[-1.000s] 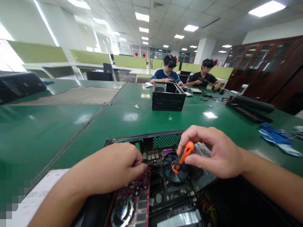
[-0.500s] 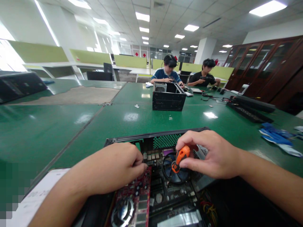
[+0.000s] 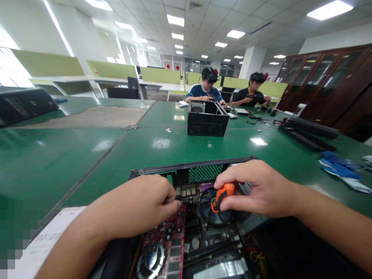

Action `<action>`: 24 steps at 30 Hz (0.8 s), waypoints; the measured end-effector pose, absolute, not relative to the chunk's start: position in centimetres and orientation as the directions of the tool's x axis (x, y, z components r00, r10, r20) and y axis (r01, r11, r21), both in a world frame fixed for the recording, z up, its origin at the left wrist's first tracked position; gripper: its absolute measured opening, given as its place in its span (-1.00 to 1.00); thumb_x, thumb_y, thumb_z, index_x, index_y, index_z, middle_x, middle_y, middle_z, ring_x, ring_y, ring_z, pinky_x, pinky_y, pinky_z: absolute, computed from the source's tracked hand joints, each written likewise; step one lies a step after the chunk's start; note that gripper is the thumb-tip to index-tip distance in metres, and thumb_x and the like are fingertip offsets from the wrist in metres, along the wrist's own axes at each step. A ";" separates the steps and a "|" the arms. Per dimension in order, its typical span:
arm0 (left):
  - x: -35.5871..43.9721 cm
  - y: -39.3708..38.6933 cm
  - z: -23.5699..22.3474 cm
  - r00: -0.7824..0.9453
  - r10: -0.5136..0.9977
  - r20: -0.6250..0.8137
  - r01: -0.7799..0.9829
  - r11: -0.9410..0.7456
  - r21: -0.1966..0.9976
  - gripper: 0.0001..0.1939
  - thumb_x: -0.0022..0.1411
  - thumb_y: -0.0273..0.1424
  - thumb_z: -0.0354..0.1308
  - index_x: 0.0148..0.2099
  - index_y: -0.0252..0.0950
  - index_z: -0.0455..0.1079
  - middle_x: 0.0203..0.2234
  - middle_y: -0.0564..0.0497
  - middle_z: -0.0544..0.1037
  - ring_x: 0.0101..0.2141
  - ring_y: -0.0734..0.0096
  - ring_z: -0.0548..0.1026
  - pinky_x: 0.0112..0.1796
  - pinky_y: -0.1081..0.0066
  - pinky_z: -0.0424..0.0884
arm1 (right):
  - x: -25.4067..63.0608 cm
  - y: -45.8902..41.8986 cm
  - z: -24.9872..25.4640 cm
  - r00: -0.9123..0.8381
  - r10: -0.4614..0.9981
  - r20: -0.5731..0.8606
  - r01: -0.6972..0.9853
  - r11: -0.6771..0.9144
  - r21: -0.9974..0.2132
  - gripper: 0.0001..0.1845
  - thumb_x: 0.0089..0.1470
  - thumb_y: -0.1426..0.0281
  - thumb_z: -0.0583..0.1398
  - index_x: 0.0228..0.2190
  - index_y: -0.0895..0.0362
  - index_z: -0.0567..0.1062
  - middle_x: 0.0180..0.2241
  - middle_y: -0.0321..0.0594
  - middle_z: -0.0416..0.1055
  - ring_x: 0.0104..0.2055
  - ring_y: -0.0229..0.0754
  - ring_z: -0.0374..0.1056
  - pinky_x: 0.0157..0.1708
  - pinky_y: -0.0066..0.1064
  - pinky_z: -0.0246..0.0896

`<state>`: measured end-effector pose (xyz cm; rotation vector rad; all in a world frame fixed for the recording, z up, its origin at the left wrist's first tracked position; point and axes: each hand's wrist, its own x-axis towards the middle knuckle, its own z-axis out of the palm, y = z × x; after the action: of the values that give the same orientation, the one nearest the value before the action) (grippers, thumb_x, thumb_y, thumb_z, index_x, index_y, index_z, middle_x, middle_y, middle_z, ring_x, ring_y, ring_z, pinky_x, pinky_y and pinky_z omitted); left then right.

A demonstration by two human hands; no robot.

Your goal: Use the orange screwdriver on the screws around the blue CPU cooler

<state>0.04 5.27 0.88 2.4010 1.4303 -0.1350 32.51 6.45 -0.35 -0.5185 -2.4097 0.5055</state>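
Note:
An open black computer case (image 3: 174, 168) lies before me, its inside facing up. My right hand (image 3: 255, 190) grips the orange and black handle of a screwdriver (image 3: 225, 193), tilted over the CPU cooler fan (image 3: 213, 217). The screwdriver's tip is hidden from view. To the left, my left hand (image 3: 151, 203) is closed at the far end of a red graphics card (image 3: 171, 240). Its thumb and fingers are pressed together; whatever lies between them cannot be seen. Below the fan is part of the motherboard (image 3: 194, 228), with coloured cables (image 3: 257, 255) to its right.
Another black case (image 3: 207, 124) stands across the green table (image 3: 154, 155), in front of two seated people. Blue and white gloves (image 3: 343, 170) and long black panels (image 3: 308, 133) lie at right. A white sheet (image 3: 55, 240) is under my left forearm.
My right hand has shifted slightly left and down, and the screwdriver's handle has turned and tipped within its fingers. My left hand stays where it was.

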 end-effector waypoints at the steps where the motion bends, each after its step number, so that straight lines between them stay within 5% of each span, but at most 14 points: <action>1: 0.0 5.3 0.9 0.491 0.835 -0.247 0.866 -0.437 0.243 -0.51 0.51 -0.26 0.25 -0.53 -0.10 0.38 -0.62 0.08 0.52 -0.56 0.29 0.41 -0.42 0.20 0.19 | 32.5 6.5 -0.4 -0.737 0.438 0.514 0.205 0.871 -0.447 -0.75 0.57 0.16 0.55 0.02 0.10 0.83 -0.19 -0.17 0.86 -0.24 -0.19 0.72 -0.15 -0.43 0.61; 10: 0.4 5.2 1.1 0.460 0.843 -0.280 0.886 -0.411 0.215 -0.51 0.54 -0.30 0.24 -0.52 -0.11 0.39 -0.60 0.07 0.57 -0.55 0.29 0.44 -0.40 0.20 0.20 | 32.6 6.0 0.2 -0.773 0.402 0.491 0.207 0.891 -0.404 -0.54 0.61 0.49 0.33 0.41 0.14 0.74 0.23 0.05 0.89 0.20 -0.03 0.86 0.23 -0.25 0.75; 15: 0.4 5.1 1.3 0.458 0.841 -0.287 0.887 -0.412 0.210 -0.51 0.55 -0.29 0.25 -0.52 -0.11 0.39 -0.58 0.05 0.59 -0.53 0.27 0.46 -0.39 0.19 0.21 | 32.7 5.7 0.8 -0.693 0.483 0.535 0.263 0.860 -0.437 -0.82 0.48 0.43 0.43 0.06 0.11 0.79 -0.18 -0.20 0.87 -0.29 -0.19 0.74 -0.20 -0.44 0.65; 24: 0.6 5.2 1.4 0.443 0.843 -0.305 0.896 -0.406 0.180 -0.50 0.57 -0.31 0.24 -0.51 -0.13 0.38 -0.56 0.05 0.61 -0.50 0.27 0.50 -0.36 0.19 0.21 | 32.9 5.9 0.6 -0.619 0.520 0.589 0.384 0.854 -0.350 -0.76 0.20 0.49 0.19 -0.26 0.09 0.68 -0.43 -0.28 0.69 -0.49 -0.23 0.51 -0.41 -0.44 0.38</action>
<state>0.56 5.20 1.41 2.3845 1.4886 -0.2375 32.85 5.86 0.65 -0.6524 -2.3109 0.2450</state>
